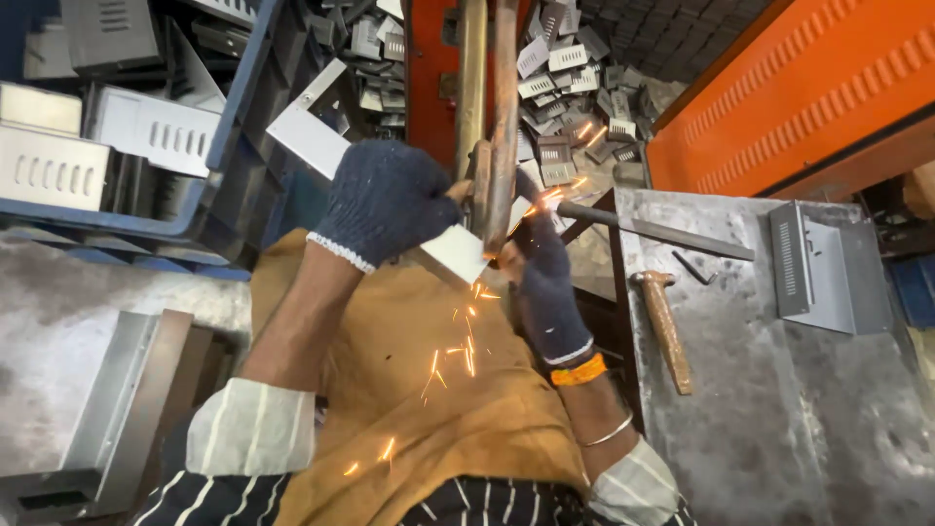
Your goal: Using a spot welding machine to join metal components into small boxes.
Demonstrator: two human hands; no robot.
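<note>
At the centre of the head view, beneath two vertical copper electrode arms (489, 107) of a spot welder: one white sheet-metal bracket (390, 190), angled, with a slotted upper end and its lower corner set between the electrode tips. Left hand (385, 200), in a dark knitted glove, is closed over the bracket's middle, the grip tight around the sheet. Right hand (543, 278), likewise gloved, is closed near the lower corner just beside the weld point; how much of the sheet its fingers hold cannot be told, the corner being partly hidden. Orange sparks (463, 346) are seen falling onto a tan apron (438, 409) over the lap. At right, on a grey steel table (779, 429): one wooden-handled hammer (665, 326), one steel rod (653, 229), one small hex key (693, 268), one grey louvred panel (828, 263). At upper left, a blue crate (209, 161) of louvred panels; beyond the arms, a heap of similar small parts (575, 83). Risks judged: the knitted gloves or apron could be scorched by sparks, given their nearness to the tips; the weld could be misplaced if the bracket were let slip; fingers could be pinched between the electrodes.
</note>
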